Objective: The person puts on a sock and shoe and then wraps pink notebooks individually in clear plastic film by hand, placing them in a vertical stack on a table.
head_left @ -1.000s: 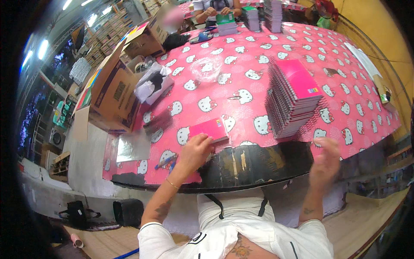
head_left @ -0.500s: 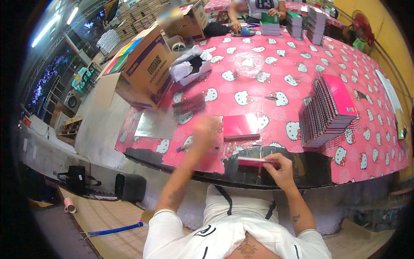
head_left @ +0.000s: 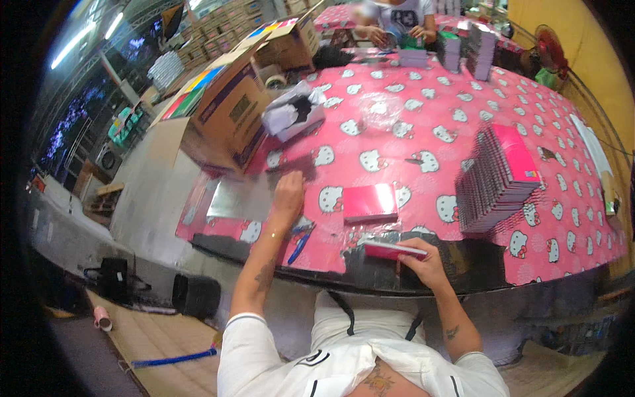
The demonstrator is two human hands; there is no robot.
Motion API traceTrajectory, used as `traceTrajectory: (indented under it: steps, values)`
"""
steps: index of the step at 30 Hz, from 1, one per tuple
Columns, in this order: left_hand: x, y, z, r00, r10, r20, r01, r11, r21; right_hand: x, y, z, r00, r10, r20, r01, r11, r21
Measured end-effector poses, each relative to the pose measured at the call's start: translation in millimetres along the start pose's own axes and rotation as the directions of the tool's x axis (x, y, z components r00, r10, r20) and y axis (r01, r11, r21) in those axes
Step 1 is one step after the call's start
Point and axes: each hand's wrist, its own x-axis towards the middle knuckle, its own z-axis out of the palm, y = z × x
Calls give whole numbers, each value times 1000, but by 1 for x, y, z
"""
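In my right hand (head_left: 424, 263) is a thin notebook with a pink cover (head_left: 390, 251), gripped at its right end just above the table's dark front edge. My left hand (head_left: 289, 193) reaches to the dark mesh-like pile of binding coils (head_left: 299, 167), fingers bent together; whether a coil is in them is hidden. Beside that wrist lies a blue pen-like tool (head_left: 299, 247). Between my hands sits a small stack of glossy pink notebooks (head_left: 370, 202). A silvery sheet (head_left: 237, 200) lies left of my left hand.
A tall stack of spiral-bound pink notebooks (head_left: 497, 182) stands at right. Open cardboard boxes (head_left: 228, 122) and a paper-lined box (head_left: 294, 114) line the left side. Clear plastic (head_left: 382, 111) lies mid-table. Across the table, another person (head_left: 400, 26) handles a green notebook beside more stacks.
My left hand has moved left and away to the dark coil pile, uncovering the blue tool. My right hand has tilted the pink notebook so more of its cover shows.
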Motion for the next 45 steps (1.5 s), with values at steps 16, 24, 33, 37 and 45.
traceTrajectory:
  steps: [16,24,33,37,45]
  values:
    - [-62,202,-107,753,-430,498,576,66,-815,1,20,-2,993,-110,32,113,987,-111]
    - [-63,184,-117,730,-384,565,642,103,-760,-1,11,-2,989,-130,64,137,984,-118]
    - [-86,220,-90,803,-324,501,579,220,-785,-5,11,2,993,-87,78,89,996,-31]
    - [-76,219,-105,809,-419,413,532,222,-817,-8,10,0,995,-58,78,67,992,-110]
    - [-60,179,-131,875,-265,405,483,532,-696,-5,10,-1,995,-39,96,51,991,-126]
